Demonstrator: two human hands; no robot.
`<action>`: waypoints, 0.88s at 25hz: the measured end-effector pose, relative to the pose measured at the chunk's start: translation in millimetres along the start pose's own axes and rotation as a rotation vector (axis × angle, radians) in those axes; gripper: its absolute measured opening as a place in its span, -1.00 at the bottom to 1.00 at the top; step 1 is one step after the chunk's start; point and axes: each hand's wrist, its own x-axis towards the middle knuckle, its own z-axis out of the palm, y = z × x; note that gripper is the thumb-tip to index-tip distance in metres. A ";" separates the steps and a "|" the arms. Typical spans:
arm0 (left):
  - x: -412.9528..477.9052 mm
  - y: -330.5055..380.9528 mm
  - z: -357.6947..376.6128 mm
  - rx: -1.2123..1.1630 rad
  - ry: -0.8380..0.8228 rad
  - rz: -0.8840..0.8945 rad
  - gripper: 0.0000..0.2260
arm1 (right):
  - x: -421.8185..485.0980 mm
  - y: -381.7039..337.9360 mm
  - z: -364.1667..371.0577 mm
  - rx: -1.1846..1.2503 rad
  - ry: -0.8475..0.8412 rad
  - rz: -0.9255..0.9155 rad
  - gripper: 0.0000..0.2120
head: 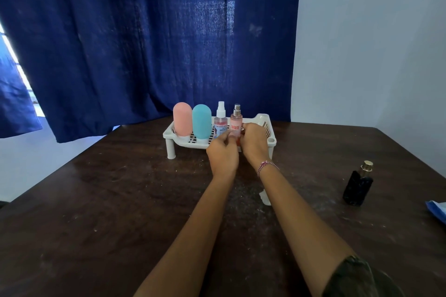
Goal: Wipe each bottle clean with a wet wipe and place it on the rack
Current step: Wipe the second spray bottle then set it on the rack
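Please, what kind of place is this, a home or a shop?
Probably a room in a home: a blue curtain hangs over a window, and toiletry bottles stand on a white rack on a worn dark table.

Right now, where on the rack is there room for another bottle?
The rack's right end, between Engage bottle and side wall, is free. Left and middle are crowded: pink bottle, teal bottle, spray, left hand, right hand.
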 end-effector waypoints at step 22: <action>-22.7 21.5 -2.0 -0.045 0.060 0.042 -0.76 | -24.5 -7.1 -42.7 -0.079 0.096 0.021 -0.66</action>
